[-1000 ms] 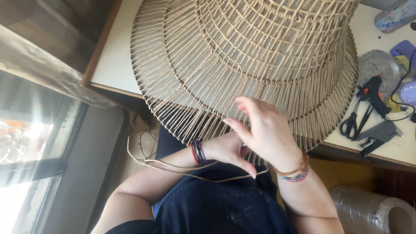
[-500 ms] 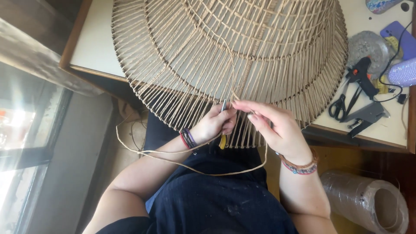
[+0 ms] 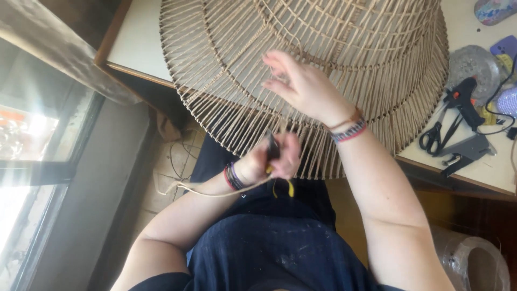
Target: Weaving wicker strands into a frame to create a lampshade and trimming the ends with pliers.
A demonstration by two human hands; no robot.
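A large woven cord lampshade frame (image 3: 323, 48) lies on the white table (image 3: 137, 46), its rim hanging over the edge above my lap. My right hand (image 3: 304, 86) is raised over the weave with its fingers apart and holds nothing that I can see. Below the rim, my left hand (image 3: 269, 159) is blurred and closed around a small dark tool with yellow handles (image 3: 290, 187). A loose beige cord (image 3: 183, 188) trails from that hand off to the left. Both wrists wear bracelets.
On the table at right lie a black glue gun (image 3: 463, 105), scissors (image 3: 433, 137), a grey round dish (image 3: 474, 64) and a purple object (image 3: 503, 48). A window is at left. A plastic-wrapped roll (image 3: 474, 261) stands on the floor at bottom right.
My right hand has lifted from the rim up onto the weave and opened. My left hand has dropped away from the rim with the tool and cord.
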